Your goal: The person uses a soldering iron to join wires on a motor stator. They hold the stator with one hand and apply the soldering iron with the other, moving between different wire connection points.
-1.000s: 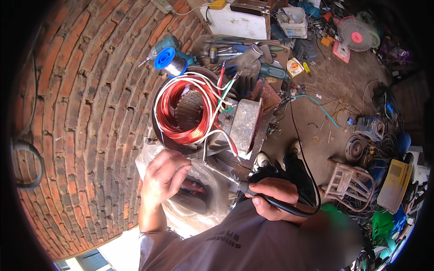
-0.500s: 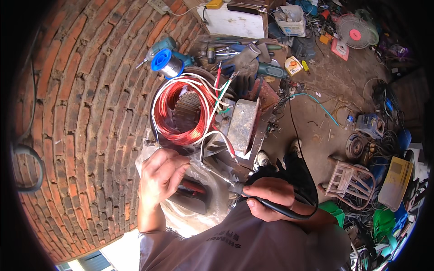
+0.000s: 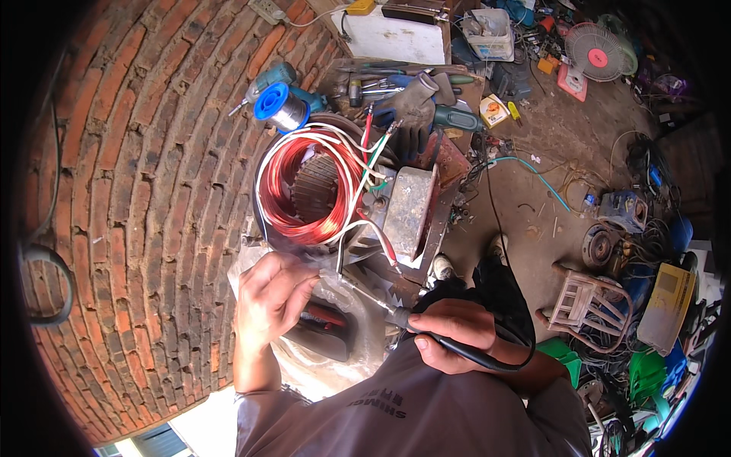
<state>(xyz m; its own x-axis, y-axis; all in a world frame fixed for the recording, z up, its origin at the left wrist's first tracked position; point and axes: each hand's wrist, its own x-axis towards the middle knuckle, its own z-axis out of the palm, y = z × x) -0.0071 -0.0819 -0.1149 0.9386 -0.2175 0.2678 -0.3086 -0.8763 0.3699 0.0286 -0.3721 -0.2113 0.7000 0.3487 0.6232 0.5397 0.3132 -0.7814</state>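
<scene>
In my right hand [image 3: 457,335] is a soldering iron [image 3: 403,318], gripped by its dark handle, with its metal shaft pointing up and left. Its tip meets or nearly meets the end of a dark lead [image 3: 339,263] coming down from the coil; I cannot tell if they touch. My left hand [image 3: 270,293] is closed in a pinch just left of that tip, and what its fingers hold is too thin to make out. Beyond it stands a motor stator [image 3: 316,186] ringed by copper windings [image 3: 312,231] with white, red and green leads. A blue spool of solder wire [image 3: 283,108] rests behind it.
A grey metal box [image 3: 410,209] sits right of the stator. Gloves [image 3: 415,107], hand tools and a teal drill [image 3: 274,76] lie behind. A brick wall [image 3: 152,228] rises at left. A wooden chair [image 3: 590,308], a fan [image 3: 601,53] and cables clutter the floor at right.
</scene>
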